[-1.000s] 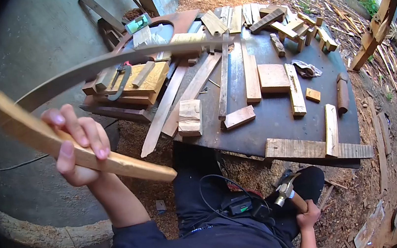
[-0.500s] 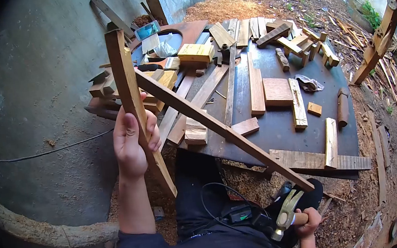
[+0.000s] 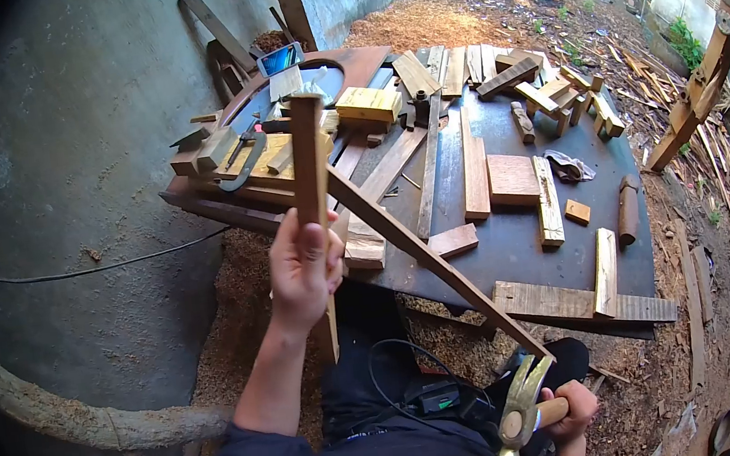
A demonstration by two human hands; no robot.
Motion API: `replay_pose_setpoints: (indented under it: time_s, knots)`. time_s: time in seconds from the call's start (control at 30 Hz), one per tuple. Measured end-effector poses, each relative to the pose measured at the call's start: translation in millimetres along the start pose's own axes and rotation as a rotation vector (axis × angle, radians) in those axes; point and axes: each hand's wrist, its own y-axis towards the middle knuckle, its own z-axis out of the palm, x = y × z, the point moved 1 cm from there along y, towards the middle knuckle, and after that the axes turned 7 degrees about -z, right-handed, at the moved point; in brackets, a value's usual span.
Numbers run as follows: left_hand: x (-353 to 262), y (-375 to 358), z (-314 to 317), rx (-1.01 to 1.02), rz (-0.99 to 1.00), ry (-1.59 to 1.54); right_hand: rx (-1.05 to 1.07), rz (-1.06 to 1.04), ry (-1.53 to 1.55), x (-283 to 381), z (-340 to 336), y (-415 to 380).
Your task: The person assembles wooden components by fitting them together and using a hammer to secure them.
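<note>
My left hand (image 3: 298, 273) is wrapped round an upright wooden bar (image 3: 309, 157), thumb toward me. A long thin wooden strip (image 3: 438, 265) meets this bar just above the hand and slopes down to the right, passing in front of the work table's near edge. Low on the right, my right hand (image 3: 575, 410) grips a claw hammer (image 3: 518, 419) by its wooden handle. The hammer's claw points up, close to the strip's lower end, and its striking face points down and left.
The dark table (image 3: 598, 199) carries many wood offcuts, a square block (image 3: 512, 179), a crumpled rag (image 3: 570, 166) and a handsaw-like tool (image 3: 246, 162). A phone (image 3: 280, 59) leans at the back left. A rough wall (image 3: 103, 169) and a curved log (image 3: 87, 412) flank the left side.
My left hand has swung the bar to the right and slightly lower, and the bar now stands straighter. The strip moved with it. The hammer has tipped a little, its claw nearer the strip's end.
</note>
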Motion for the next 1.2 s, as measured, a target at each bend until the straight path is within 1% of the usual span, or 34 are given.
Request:
replay_pose_setpoints:
  time_s: [0.07, 0.1, 0.13, 0.23, 0.27, 0.37, 0.47, 0.57, 0.7, 0.97, 1.07, 1.2]
  knots:
    - [16.0, -1.2, 3.2, 0.046, 0.003, 0.004, -0.025, 0.022, 0.040, 5.5, 5.7, 6.3]
    - [20.8, -2.7, 6.1, 0.066, -0.004, -0.100, -0.036, 0.035, 0.060, 6.8, 7.1, 10.0]
    - [27.9, -3.1, 7.4, 0.059, -0.013, -0.083, -0.008, 0.031, 0.086, 7.1, 7.3, 13.6]
    - [39.8, -1.9, 16.1, 0.026, 0.015, -0.067, -0.004, 0.103, 0.037, 5.4, 13.5, 15.0]
    - [42.0, -1.7, 16.9, 0.010, 0.033, -0.067, -0.010, 0.096, 0.015, 5.0, 15.9, 15.6]
    - [53.7, -0.9, 7.7, 0.056, -0.022, -0.042, -0.009, 0.093, -0.024, 4.0, 23.3, 16.3]
    - [54.4, -2.9, 2.5, 0.105, -0.130, -0.143, 0.044, 0.109, -0.015, 1.6, 28.2, 9.8]
    - [58.7, -1.5, -1.0, 0.070, -0.123, -0.128, 0.083, 0.058, 0.001, -2.4, 35.4, 6.9]
    - [58.9, 2.4, -4.0, 0.103, -0.141, -0.173, 0.142, 0.027, 0.030, -1.7, 44.8, 8.5]
    - [53.6, 4.2, -8.9, 0.132, -0.179, -0.254, 0.148, 0.067, 0.106, 1.9, 59.6, 6.7]
    - [55.4, 4.4, -12.7, 0.167, -0.175, -0.297, 0.131, 0.081, 0.105, 1.7, 60.6, 7.5]
    - [57.8, 3.1, -18.0, 0.233, -0.143, -0.258, 0.094, 0.095, 0.092, 0.4, 64.2, 6.2]
